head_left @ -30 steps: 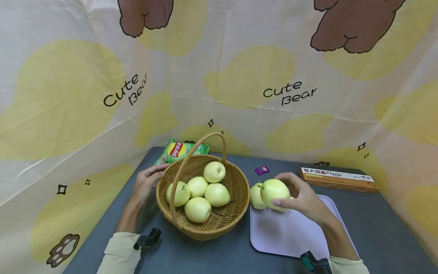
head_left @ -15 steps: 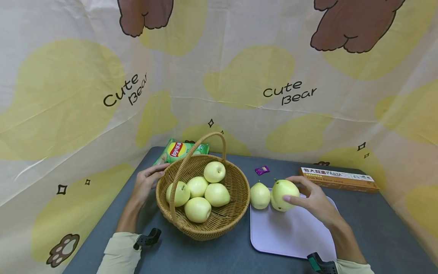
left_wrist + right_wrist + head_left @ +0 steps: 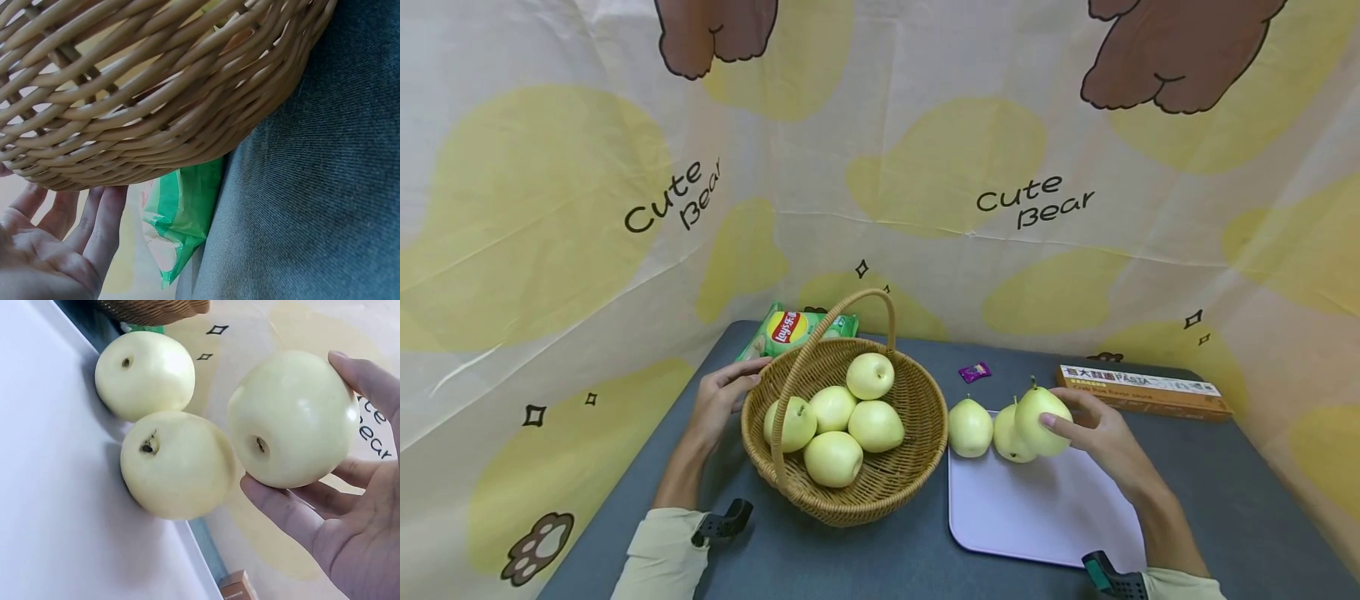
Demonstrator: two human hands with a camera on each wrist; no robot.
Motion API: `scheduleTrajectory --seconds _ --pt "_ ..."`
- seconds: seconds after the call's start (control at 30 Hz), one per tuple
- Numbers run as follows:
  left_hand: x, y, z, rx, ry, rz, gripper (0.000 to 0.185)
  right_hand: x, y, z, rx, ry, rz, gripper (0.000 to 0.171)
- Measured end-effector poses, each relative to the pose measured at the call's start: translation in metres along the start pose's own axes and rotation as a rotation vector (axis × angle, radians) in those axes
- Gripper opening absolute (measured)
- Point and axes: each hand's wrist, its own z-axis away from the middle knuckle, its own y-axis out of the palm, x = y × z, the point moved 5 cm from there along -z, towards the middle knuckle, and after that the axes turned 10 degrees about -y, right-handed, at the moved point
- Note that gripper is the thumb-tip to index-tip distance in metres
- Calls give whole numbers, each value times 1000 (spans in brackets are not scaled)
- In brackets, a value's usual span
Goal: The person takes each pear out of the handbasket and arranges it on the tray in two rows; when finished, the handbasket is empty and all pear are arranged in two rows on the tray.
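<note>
Table (image 3: 865,558) grey, bear-print backdrop (image 3: 880,167).

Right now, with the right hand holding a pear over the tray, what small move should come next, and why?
Probably lower the held pear onto the tray, just right of the two pears already standing there. The right hand grips it clear of the surface, and bare tray lies beside them.

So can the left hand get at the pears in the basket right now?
Probably yes. The left hand rests on the basket rim, holding nothing, and the pears lie uncovered; only the handle arches above them.
</note>
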Motion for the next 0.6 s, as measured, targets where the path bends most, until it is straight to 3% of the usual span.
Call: scheduleTrajectory --seconds 0.6 --pt "-1 0 -1 23 -22 -15 42 -34 -18 3 -105 148 -31 65"
